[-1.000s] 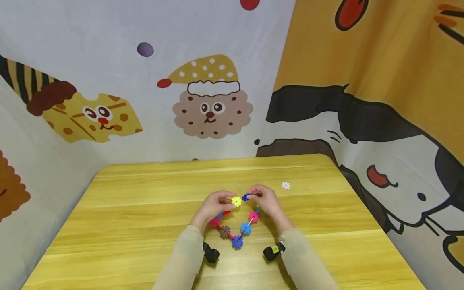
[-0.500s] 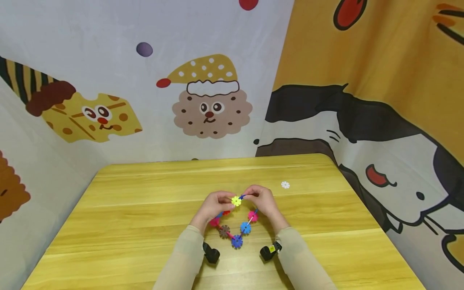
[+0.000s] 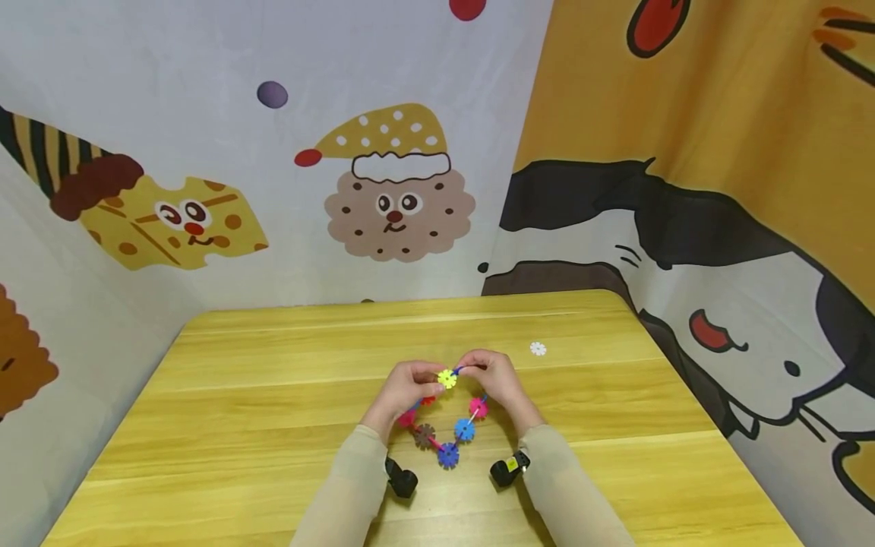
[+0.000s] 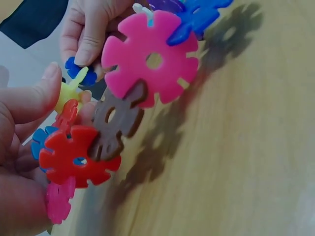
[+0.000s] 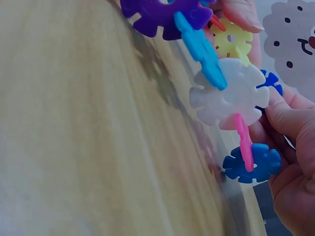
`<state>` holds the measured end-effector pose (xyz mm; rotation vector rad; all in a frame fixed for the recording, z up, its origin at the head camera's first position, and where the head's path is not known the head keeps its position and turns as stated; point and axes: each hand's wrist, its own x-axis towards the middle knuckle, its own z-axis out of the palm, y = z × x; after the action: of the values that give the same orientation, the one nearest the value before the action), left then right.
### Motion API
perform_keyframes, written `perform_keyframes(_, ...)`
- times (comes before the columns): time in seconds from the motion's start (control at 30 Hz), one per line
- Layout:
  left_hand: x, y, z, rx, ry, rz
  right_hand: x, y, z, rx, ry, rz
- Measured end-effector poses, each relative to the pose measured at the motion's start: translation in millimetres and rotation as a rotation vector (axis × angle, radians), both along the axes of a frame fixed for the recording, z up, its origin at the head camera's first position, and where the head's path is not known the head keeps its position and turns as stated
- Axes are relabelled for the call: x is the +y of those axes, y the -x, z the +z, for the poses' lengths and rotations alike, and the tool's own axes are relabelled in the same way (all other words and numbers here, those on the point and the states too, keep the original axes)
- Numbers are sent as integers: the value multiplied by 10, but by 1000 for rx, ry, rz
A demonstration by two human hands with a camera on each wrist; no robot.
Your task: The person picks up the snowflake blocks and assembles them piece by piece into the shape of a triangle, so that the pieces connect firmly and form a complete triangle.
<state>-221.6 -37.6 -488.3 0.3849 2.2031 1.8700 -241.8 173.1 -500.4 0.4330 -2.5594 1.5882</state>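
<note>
My left hand [image 3: 403, 391] pinches a yellow notched snowflake disc [image 3: 447, 379] between thumb and fingers. Just right of it, my right hand [image 3: 497, 377] pinches a dark blue snowflake disc [image 5: 271, 83], whose edge meets the yellow disc's rim; how deeply the notches engage is unclear. A chain of interlocked snowflake discs curves below both hands, with a brown disc [image 3: 424, 435], a blue disc [image 3: 448, 456], a light blue disc [image 3: 465, 430] and a pink disc [image 3: 478, 409]. Up close, the left wrist view has a red disc [image 4: 64, 162], and the right wrist view a white disc [image 5: 216, 101].
A loose white snowflake disc [image 3: 538, 349] lies on the wooden table [image 3: 273, 395], beyond the right hand. Cartoon-printed curtains [image 3: 239, 76] hang behind the table and at its sides. Black wrist cameras [image 3: 402, 482] sit under both forearms, near the tabletop.
My right hand has shifted slightly left and turned the dark blue disc edge-on, bringing it from a gap into contact with the yellow disc. My left hand has stayed nearly still.
</note>
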Motion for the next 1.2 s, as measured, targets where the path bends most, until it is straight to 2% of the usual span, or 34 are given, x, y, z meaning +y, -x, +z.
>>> perform_keyframes(0.17, -8, 16, 21, -35, -20, -43, 20, -4, 10, 16, 3, 7)
perform_keyframes(0.27, -4, 48, 39, -28, -11, -64, 24, 0, 12, 8, 20, 14)
perform_keyframes(0.5, 28, 109, 83, 10, 57, -35, 1, -16, 26, 24, 67, 44)
perform_keyframes(0.67, 50, 120, 100, -24, 58, -46, 15, -28, 7, 34, 80, 75)
perform_keyframes(0.73, 55, 121, 92, -31, 49, -43, 58, -21, -21, 79, 59, 67)
perform_keyframes(0.83, 49, 117, 70, -26, 43, -30, 200, 5, -82, 179, 43, 2)
perform_keyframes(0.93, 36, 112, 41, -31, 36, -8, 419, 39, -123, 260, 13, -133)
perform_keyframes(1.0, 28, 104, 28, -39, 26, 4, 584, 59, -119, 252, -11, -226)
perform_keyframes(1.07, 22, 96, 19, -45, 17, 17, 744, 81, -96, 197, -49, -296)
perform_keyframes(1.2, 18, 82, 24, -48, -1, 34, 1030, 131, -72, 100, -126, -346)
